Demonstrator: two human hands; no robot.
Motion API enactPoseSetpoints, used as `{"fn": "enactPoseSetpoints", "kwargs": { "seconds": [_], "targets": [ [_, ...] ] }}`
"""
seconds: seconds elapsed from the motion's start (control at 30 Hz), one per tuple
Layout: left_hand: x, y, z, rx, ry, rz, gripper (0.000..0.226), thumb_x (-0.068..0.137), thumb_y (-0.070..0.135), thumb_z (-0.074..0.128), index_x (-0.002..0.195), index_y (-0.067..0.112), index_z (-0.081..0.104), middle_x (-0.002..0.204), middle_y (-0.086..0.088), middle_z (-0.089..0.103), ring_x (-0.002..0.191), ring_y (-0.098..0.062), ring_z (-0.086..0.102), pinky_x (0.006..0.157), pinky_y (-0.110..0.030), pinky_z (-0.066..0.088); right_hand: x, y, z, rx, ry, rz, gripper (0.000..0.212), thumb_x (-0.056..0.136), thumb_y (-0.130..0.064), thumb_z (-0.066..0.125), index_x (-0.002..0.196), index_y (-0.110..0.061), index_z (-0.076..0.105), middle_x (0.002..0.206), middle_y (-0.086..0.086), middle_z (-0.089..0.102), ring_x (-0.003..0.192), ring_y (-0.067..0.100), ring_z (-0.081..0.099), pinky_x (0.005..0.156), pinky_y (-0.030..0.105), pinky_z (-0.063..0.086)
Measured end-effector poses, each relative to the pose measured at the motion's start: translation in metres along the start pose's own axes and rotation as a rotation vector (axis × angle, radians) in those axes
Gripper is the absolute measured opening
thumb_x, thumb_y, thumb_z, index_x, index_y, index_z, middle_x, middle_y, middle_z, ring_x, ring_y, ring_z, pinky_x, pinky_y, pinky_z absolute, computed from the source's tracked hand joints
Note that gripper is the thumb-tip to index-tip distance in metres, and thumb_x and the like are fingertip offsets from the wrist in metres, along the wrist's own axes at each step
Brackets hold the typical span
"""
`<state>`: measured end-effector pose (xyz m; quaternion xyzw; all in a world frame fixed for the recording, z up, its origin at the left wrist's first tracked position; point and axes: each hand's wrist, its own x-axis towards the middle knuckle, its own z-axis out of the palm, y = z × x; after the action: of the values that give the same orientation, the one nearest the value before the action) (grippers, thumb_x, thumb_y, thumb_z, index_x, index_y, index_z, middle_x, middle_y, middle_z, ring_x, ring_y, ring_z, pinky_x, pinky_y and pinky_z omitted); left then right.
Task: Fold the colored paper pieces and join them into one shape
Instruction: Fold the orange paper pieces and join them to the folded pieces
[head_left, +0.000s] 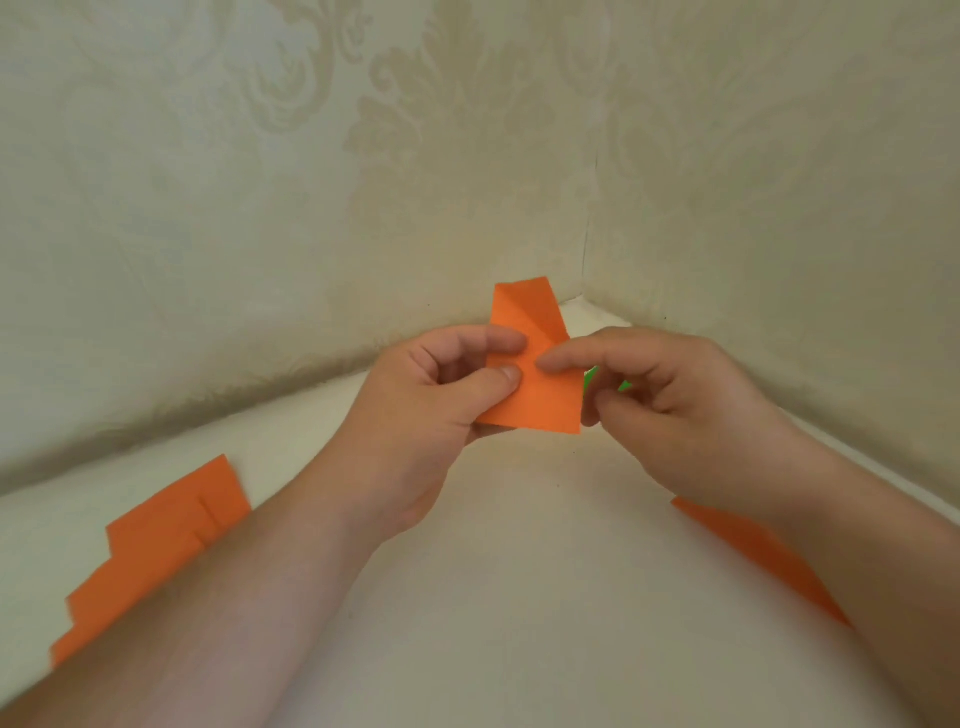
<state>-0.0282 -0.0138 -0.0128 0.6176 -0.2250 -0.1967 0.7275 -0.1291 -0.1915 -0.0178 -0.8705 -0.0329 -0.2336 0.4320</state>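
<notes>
A stack of flat orange paper pieces (156, 551) lies fanned along the left edge of the pale table (519, 597), just beside the wall, partly covered at its near side by the left forearm. Another orange piece (748, 545) lies flat near the right edge, with most of it hidden under the right forearm. A bit of green paper (592, 376) shows behind the right hand, close to the far corner; its shape cannot be made out.

The folded orange paper (540, 384) is held up above the far part of the table, in front of the corner where the two patterned walls (260, 208) meet. The left hand (431, 410) pinches its left edge, thumb on the near face and curled fingers (493, 338) behind and above. The right hand (670, 405) has its forefinger tip pressed on the middle of the paper, while its other fingers curl loosely below, beside the paper's right edge; whether they touch the sheet cannot be told.

Both walls close off the far side, so the held paper sits in a narrow wedge of room at the corner. The two forearms come in from the near left and near right and bound a broad bare stretch of table between them, running toward the near edge.
</notes>
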Motion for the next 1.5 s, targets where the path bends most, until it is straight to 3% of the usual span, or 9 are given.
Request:
{"fn": "enactPoseSetpoints", "kwargs": {
  "seconds": [0.13, 0.3, 0.5, 0.63, 0.77, 0.87, 1.0, 1.2, 1.5],
  "targets": [
    [-0.002, 0.002, 0.001, -0.003, -0.042, -0.035, 0.022, 0.092, -0.004, 0.066, 0.097, 0.015, 0.077, 0.097, -0.023, 0.068, 0.087, -0.024, 0.067, 0.077, -0.033, 0.062, 0.001, 0.006, 0.003, -0.006, 0.039, -0.071, 0.031, 0.086, -0.017, 0.08, 0.107, -0.04, 0.076, 0.091, -0.006, 0.074, 0.077, 0.02, 0.069, 0.074, 0.044, 0.058],
    [-0.003, 0.006, 0.003, -0.028, -0.064, -0.053, 0.029, 0.096, -0.006, 0.058, 0.086, 0.013, 0.078, 0.086, -0.01, 0.076, 0.078, -0.017, 0.072, 0.069, -0.028, 0.061, 0.002, 0.007, 0.002, 0.051, 0.123, -0.084, 0.013, 0.082, -0.041, 0.075, 0.095, -0.043, 0.075, 0.079, -0.006, 0.072, 0.07, 0.022, 0.068, 0.067, 0.049, 0.057],
    [-0.003, 0.005, 0.0, 0.129, -0.064, 0.119, 0.055, 0.09, -0.025, 0.041, 0.095, 0.015, 0.077, 0.089, -0.001, 0.08, 0.088, -0.017, 0.076, 0.083, -0.029, 0.061, 0.006, 0.008, 0.001, 0.003, 0.169, -0.126, 0.011, 0.084, -0.025, 0.079, 0.092, -0.032, 0.077, 0.088, -0.008, 0.07, 0.076, 0.021, 0.067, 0.069, 0.046, 0.055],
    [-0.006, 0.0, 0.0, 0.207, -0.068, 0.271, 0.034, 0.089, -0.011, 0.071, 0.099, 0.021, 0.075, 0.097, -0.004, 0.08, 0.092, -0.016, 0.076, 0.079, -0.025, 0.058, 0.007, 0.005, 0.002, 0.103, 0.203, -0.133, 0.012, 0.085, -0.024, 0.08, 0.089, -0.035, 0.077, 0.092, -0.007, 0.071, 0.078, 0.025, 0.066, 0.069, 0.041, 0.054],
    [-0.008, 0.0, 0.002, 0.181, -0.053, 0.312, 0.016, 0.086, 0.002, 0.077, 0.093, 0.016, 0.074, 0.094, -0.002, 0.081, 0.089, -0.017, 0.076, 0.079, -0.024, 0.058, 0.006, 0.0, 0.006, 0.222, 0.224, -0.088, 0.011, 0.085, -0.027, 0.078, 0.086, -0.038, 0.076, 0.081, -0.003, 0.071, 0.07, 0.033, 0.061, 0.063, 0.044, 0.051],
    [-0.01, 0.001, 0.007, 0.13, -0.022, 0.269, 0.01, 0.084, 0.007, 0.078, 0.089, 0.014, 0.073, 0.091, -0.003, 0.08, 0.084, -0.016, 0.076, 0.079, -0.027, 0.059, 0.005, -0.005, 0.008, 0.254, 0.243, -0.056, 0.009, 0.085, -0.031, 0.077, 0.084, -0.039, 0.072, 0.076, 0.003, 0.07, 0.067, 0.037, 0.063, 0.061, 0.054, 0.052],
    [-0.01, -0.002, 0.013, -0.052, 0.033, 0.157, 0.016, 0.081, 0.007, 0.078, 0.093, 0.005, 0.067, 0.089, -0.013, 0.079, 0.083, -0.02, 0.076, 0.079, -0.033, 0.062, 0.005, -0.01, 0.011, 0.273, 0.278, 0.019, 0.011, 0.084, -0.038, 0.079, 0.08, -0.03, 0.072, 0.076, -0.003, 0.073, 0.067, 0.019, 0.07, 0.07, 0.051, 0.057],
    [-0.01, 0.0, 0.018, -0.247, 0.072, -0.044, 0.043, 0.084, -0.003, 0.076, 0.121, 0.006, 0.057, 0.093, -0.02, 0.075, 0.074, -0.019, 0.074, 0.074, -0.03, 0.06, 0.007, -0.014, 0.015, 0.414, 0.362, 0.182, 0.034, 0.069, -0.034, 0.083, 0.069, -0.006, 0.063, 0.068, 0.009, 0.072, 0.065, 0.019, 0.069, 0.073, 0.045, 0.058],
    [-0.009, -0.001, 0.018, -0.174, 0.05, -0.143, 0.026, 0.087, 0.002, 0.076, 0.111, 0.009, 0.072, 0.081, -0.006, 0.077, 0.07, -0.012, 0.072, 0.071, -0.026, 0.061, 0.009, -0.012, 0.02, 0.6, 0.364, 0.269, 0.022, 0.063, -0.025, 0.084, 0.059, -0.025, 0.062, 0.065, 0.008, 0.071, 0.065, 0.022, 0.07, 0.07, 0.035, 0.059]
  ]
}}
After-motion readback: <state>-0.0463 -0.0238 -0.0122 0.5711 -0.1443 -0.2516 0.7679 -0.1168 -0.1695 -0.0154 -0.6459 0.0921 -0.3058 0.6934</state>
